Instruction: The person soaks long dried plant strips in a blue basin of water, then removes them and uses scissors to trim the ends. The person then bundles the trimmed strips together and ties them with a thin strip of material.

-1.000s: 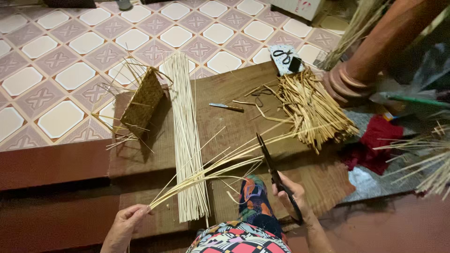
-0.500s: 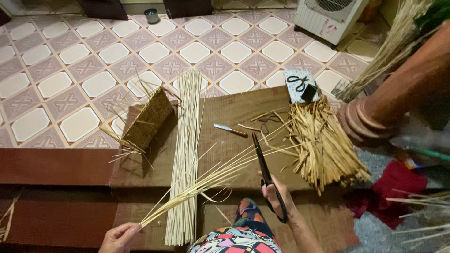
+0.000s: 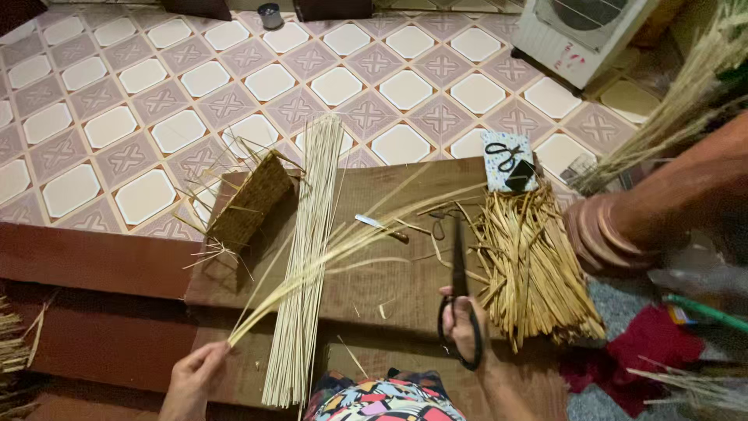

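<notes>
your left hand (image 3: 195,380) pinches the near ends of a few long straw strands (image 3: 335,253), which fan out over the wooden board (image 3: 389,288) so they lie flat for a cut. your right hand (image 3: 465,327) has its fingers closed through the handles of the black scissors (image 3: 458,273), blades shut and pointing away across the board, just left of the pile of cut straw (image 3: 530,265).

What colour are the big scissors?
Black: the scissors in the right hand, head view.

A home floor workshop: patterned tiles (image 3: 195,78), straw bundles (image 3: 534,269).
</notes>
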